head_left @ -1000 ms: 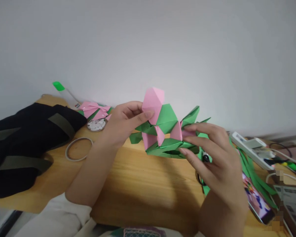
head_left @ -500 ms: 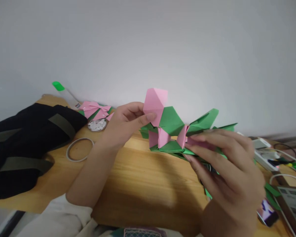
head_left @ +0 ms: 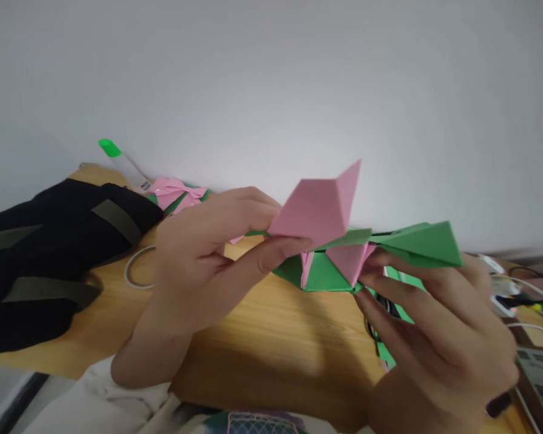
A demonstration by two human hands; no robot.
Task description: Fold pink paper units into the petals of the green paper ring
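Note:
Between my two hands, above the wooden table, is a pink and green folded-paper model (head_left: 328, 271). My left hand (head_left: 226, 259) pinches it on the left, thumb in front and fingers behind, at the base of an upright pink flap (head_left: 314, 208). My right hand (head_left: 438, 313) grips the right end, its fingers closed round the folds beneath a green pointed flap (head_left: 428, 244) that sticks out to the right. Pink pleats stand between green layers in the middle. The fingertips behind the paper are hidden.
On the wooden table (head_left: 262, 343) lie a black bag (head_left: 63, 253) at left and a white ring (head_left: 138, 271). Behind are a green-capped tube (head_left: 124, 163) and another pink and green paper piece (head_left: 174, 190). Cables (head_left: 531, 283) and a tablet-like screen (head_left: 540, 374) are at right.
The paper model has turned and tipped, so the pink flap now leans right and looks larger. My left hand has moved in over it; my right hand has shifted slightly right and down.

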